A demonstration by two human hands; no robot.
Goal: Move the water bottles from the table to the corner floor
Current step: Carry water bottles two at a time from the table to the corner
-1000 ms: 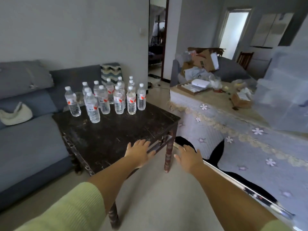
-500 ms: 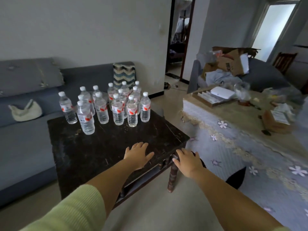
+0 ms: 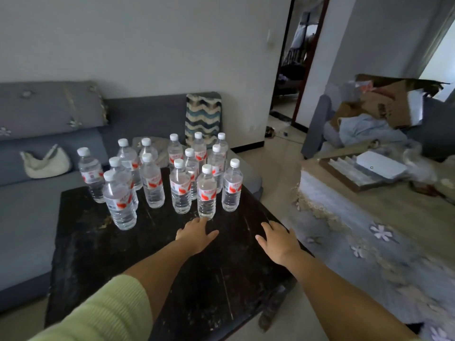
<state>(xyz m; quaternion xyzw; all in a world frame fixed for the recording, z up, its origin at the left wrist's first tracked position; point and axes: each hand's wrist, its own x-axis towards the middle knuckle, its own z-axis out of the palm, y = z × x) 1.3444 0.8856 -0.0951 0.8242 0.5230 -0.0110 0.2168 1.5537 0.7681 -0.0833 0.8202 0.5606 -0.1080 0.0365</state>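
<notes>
Left hand (image 3: 195, 233) flat and empty at frame centre, fingertips just short of the nearest bottle (image 3: 206, 192), upright straight ahead; right hand (image 3: 277, 239) also open, farther to the right. Clear ribbed plastic bottles (image 3: 157, 173), white-capped, red-labelled, clustered standing on the scuffed dark wooden bench (image 3: 103, 244), upper centre-left.

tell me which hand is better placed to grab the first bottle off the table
Left, probably. The left hand is open with its fingertips right at the base of the nearest water bottle. The right hand is open too, but near the table edge, farther from any bottle.
</notes>
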